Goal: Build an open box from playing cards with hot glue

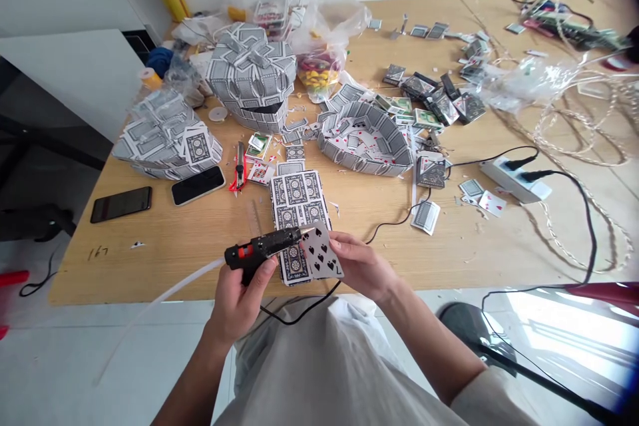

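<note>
Scraps (352,142) in tray (349,159) beyond glue gun (272,241)

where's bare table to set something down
Front left, between the leftmost phone and the glue stick, one scrap aside. Front right, mostly bare between the right hand, the face-down card and the power strip. Crowded: the back left, around the lidded boxes and plastic bag, and the middle, around the card packs.

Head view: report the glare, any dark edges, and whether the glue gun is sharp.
Head view: bright glare on the floor, lower right; head view: dark bluish blur in the right-hand corners; head view: glue gun and spade card fairly sharp.
</note>
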Demonstrator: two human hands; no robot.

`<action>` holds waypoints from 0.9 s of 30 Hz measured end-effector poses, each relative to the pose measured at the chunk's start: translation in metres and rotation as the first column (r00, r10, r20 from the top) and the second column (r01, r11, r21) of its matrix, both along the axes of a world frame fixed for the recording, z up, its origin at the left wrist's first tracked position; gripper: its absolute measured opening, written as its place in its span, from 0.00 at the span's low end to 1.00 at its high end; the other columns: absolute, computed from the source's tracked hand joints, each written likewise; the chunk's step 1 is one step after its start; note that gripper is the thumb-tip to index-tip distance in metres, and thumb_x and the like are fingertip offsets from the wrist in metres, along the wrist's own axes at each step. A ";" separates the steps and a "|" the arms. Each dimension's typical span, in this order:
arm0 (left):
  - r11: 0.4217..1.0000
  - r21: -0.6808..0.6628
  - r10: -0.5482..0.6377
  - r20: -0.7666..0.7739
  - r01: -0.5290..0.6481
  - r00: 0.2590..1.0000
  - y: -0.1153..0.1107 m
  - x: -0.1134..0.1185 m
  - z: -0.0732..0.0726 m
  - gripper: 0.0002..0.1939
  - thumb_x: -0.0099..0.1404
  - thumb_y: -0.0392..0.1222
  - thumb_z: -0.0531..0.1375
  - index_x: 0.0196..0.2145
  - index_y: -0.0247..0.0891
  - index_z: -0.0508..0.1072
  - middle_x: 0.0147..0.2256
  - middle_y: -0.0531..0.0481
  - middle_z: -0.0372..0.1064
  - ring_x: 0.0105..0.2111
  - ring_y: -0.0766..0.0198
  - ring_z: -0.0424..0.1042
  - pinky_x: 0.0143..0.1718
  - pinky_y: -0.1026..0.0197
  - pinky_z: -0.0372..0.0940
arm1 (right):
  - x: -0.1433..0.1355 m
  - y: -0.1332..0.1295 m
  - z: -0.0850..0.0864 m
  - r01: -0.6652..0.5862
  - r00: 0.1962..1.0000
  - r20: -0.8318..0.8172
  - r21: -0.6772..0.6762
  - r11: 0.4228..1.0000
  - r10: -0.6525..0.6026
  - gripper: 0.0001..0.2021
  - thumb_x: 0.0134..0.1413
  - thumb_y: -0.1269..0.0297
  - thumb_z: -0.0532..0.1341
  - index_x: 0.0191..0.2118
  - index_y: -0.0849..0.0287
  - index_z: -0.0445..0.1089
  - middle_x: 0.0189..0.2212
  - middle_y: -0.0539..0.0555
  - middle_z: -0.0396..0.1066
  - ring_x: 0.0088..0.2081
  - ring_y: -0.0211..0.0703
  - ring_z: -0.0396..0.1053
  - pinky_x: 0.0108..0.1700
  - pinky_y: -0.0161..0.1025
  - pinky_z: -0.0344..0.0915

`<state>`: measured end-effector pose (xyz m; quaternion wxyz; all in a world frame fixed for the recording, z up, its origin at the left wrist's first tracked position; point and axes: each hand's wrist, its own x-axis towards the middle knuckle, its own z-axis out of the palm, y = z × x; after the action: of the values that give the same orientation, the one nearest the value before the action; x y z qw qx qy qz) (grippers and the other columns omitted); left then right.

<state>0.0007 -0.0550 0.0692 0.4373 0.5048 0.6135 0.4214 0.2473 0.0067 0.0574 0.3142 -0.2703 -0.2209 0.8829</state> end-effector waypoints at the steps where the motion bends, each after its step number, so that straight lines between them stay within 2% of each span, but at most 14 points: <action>1: 1.000 0.007 -0.006 -0.011 0.006 1.000 0.000 0.001 0.001 0.17 0.72 0.56 0.66 0.41 0.38 0.83 0.33 0.45 0.76 0.35 0.55 0.72 0.33 0.58 0.64 | 0.000 0.000 0.000 -0.006 1.000 -0.001 0.004 1.000 0.006 0.26 0.55 0.46 0.78 0.50 0.61 0.83 0.45 0.59 0.83 0.44 0.47 0.80 0.53 0.43 0.73; 9: 0.998 0.042 -0.038 -0.082 0.041 0.996 0.001 0.002 -0.001 0.17 0.74 0.56 0.65 0.42 0.38 0.82 0.30 0.47 0.73 0.31 0.57 0.70 0.32 0.58 0.62 | 0.000 0.000 -0.001 -0.010 1.000 0.018 -0.006 1.000 0.010 0.26 0.55 0.46 0.78 0.49 0.62 0.84 0.46 0.60 0.83 0.45 0.47 0.80 0.52 0.40 0.73; 16: 0.994 0.087 -0.052 -0.130 0.064 0.990 0.004 0.003 0.003 0.15 0.76 0.52 0.63 0.42 0.38 0.82 0.30 0.49 0.71 0.29 0.60 0.67 0.34 0.59 0.64 | -0.001 -0.001 -0.001 -0.027 0.999 0.030 -0.003 1.000 0.027 0.26 0.54 0.46 0.78 0.50 0.62 0.83 0.46 0.61 0.83 0.45 0.48 0.80 0.54 0.43 0.73; 24: 0.994 0.106 -0.022 -0.127 0.035 0.992 0.005 0.003 0.002 0.14 0.74 0.51 0.65 0.44 0.38 0.84 0.37 0.43 0.77 0.36 0.54 0.72 0.44 0.55 0.69 | -0.003 -0.001 0.002 -0.037 0.999 0.012 -0.021 0.999 0.037 0.24 0.54 0.47 0.79 0.48 0.61 0.84 0.45 0.59 0.83 0.45 0.46 0.80 0.55 0.41 0.72; 27: 0.995 0.094 -0.007 -0.119 0.018 0.993 0.004 0.002 0.001 0.15 0.73 0.52 0.66 0.45 0.39 0.85 0.36 0.43 0.78 0.36 0.52 0.73 0.45 0.53 0.70 | -0.003 -0.001 0.002 -0.042 0.999 0.010 -0.014 0.999 0.042 0.24 0.54 0.47 0.79 0.48 0.61 0.84 0.45 0.59 0.83 0.45 0.46 0.80 0.55 0.41 0.71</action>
<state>0.0027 -0.0509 0.0704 0.3784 0.5528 0.6145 0.4167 0.2439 0.0056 0.0590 0.2925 -0.2723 -0.2220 0.8894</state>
